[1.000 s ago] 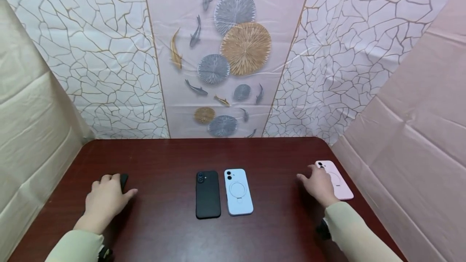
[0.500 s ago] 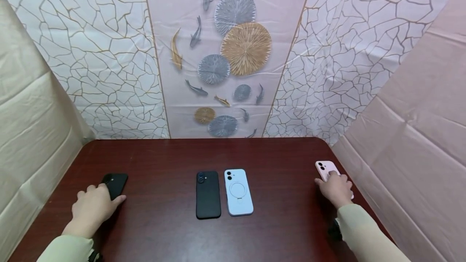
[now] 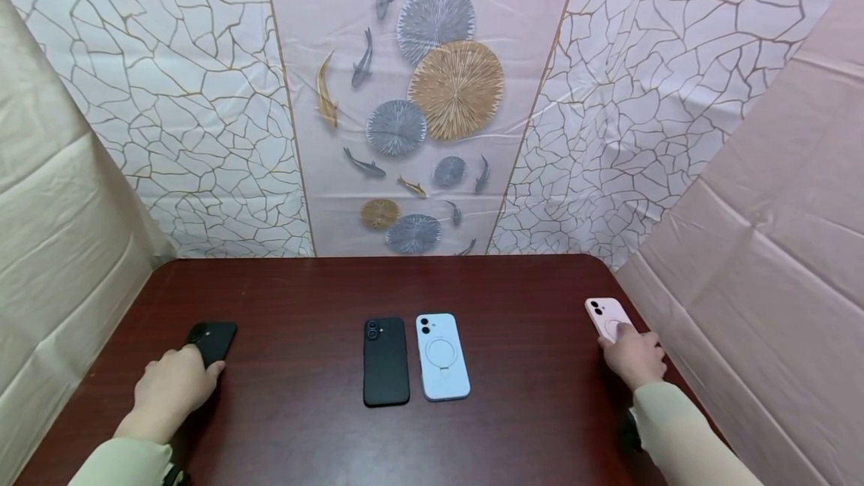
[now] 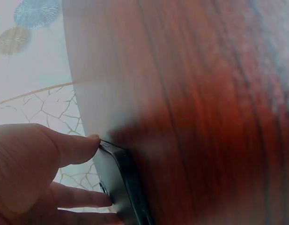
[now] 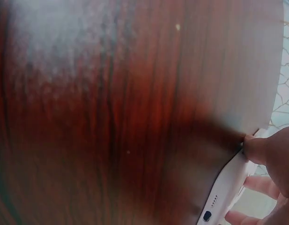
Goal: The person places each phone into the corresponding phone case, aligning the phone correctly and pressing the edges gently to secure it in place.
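At the table's left side my left hand (image 3: 172, 385) grips a black phone (image 3: 217, 339) lying flat, back up. In the left wrist view the thumb is at the edge of this phone (image 4: 123, 183), with other fingers on its back; its lower part is hidden. Over on the right, my right hand (image 3: 634, 358) holds a pink phone (image 3: 606, 311), thumb at one edge and fingers across it. The right wrist view shows the port end of the pink phone (image 5: 219, 197). Its camera end stays visible from above.
Mid-table, a second black phone (image 3: 386, 366) and a light blue phone (image 3: 443, 377) with a ring on its back lie side by side. The dark red-brown table (image 3: 304, 287) ends at a patterned cloth backdrop (image 3: 466, 171), with cloth walls (image 3: 749, 246) at both sides.
My left hand has slid back toward me and leftward, uncovering the black phone's camera end. My right hand has moved right and nearer, onto the pink phone. The middle phones have not moved.
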`<state>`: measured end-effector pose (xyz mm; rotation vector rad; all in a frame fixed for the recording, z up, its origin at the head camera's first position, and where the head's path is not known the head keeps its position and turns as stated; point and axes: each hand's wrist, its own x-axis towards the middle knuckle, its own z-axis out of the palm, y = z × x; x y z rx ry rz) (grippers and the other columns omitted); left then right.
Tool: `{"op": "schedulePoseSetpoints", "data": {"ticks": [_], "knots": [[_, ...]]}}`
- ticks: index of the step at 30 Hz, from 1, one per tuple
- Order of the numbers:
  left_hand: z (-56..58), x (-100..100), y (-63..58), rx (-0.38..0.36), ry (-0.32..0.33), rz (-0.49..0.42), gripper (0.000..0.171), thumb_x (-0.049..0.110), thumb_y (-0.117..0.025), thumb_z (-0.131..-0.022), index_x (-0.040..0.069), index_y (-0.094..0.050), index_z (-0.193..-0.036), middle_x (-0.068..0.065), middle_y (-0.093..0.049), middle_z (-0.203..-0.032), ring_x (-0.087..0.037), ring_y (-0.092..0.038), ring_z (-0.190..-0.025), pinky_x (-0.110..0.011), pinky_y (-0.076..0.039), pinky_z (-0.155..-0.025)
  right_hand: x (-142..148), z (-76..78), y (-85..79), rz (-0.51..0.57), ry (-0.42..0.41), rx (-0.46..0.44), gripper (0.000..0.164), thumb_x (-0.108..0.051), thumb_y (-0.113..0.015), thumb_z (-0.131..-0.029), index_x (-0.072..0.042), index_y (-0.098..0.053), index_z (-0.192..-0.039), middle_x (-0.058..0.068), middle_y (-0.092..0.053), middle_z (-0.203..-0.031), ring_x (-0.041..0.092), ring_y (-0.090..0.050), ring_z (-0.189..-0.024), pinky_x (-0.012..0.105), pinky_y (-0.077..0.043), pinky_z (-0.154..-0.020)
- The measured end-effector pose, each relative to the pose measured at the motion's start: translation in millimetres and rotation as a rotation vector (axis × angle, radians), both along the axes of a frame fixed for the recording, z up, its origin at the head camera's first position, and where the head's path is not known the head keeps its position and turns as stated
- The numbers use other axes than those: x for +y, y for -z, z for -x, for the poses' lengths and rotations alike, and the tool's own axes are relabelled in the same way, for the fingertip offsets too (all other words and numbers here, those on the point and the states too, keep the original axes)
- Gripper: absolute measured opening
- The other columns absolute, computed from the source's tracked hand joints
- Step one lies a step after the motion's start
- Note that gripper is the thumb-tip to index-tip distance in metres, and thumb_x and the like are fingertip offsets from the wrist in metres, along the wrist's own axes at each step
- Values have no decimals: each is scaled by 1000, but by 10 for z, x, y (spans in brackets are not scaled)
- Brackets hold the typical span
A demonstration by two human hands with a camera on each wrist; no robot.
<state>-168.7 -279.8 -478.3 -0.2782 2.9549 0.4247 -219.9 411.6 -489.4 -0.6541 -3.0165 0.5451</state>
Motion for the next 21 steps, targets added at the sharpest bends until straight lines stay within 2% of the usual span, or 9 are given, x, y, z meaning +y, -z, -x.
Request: {"op": "schedulePoseSetpoints", "data": {"ticks": [7,12,15,21], "knots": [[14,9,37,-15,-31,-13,62,39,-60,-93,-21,-54,-109,-37,-50,-90,-56,-48,-84,-61,-43,-64,10,21,-17,-10,-6,-31,49,-32,-55,-95,5,-47,-127,47,-27,-116,67,-33,-106,73,-33,-81],[-3,40,50,15,-49,-11,59,37,-63,-92,-20,-54,-105,-36,-47,-87,-55,-47,-81,-60,-43,-60,0,52,-43,-23,-3,-77,42,-27,-45,-99,3,-47,-128,47,-26,-115,66,-35,-105,72,-33,-82],[-16,52,52,27,-51,-15,58,36,-64,-92,-19,-54,-104,-36,-46,-86,-54,-47,-80,-60,-43,-58,0,72,-68,-45,-11,-98,41,-25,-42,-101,3,-48,-130,48,-30,-115,65,-37,-105,71,-33,-84],[-33,56,56,18,-55,-32,65,38,-64,-92,-22,-48,-110,-40,-45,-92,-57,-45,-85,-61,-43,-62,33,93,-112,-55,-23,-112,44,-28,-49,-99,3,-48,-129,43,-44,-118,60,-45,-106,68,-36,-83]]}}
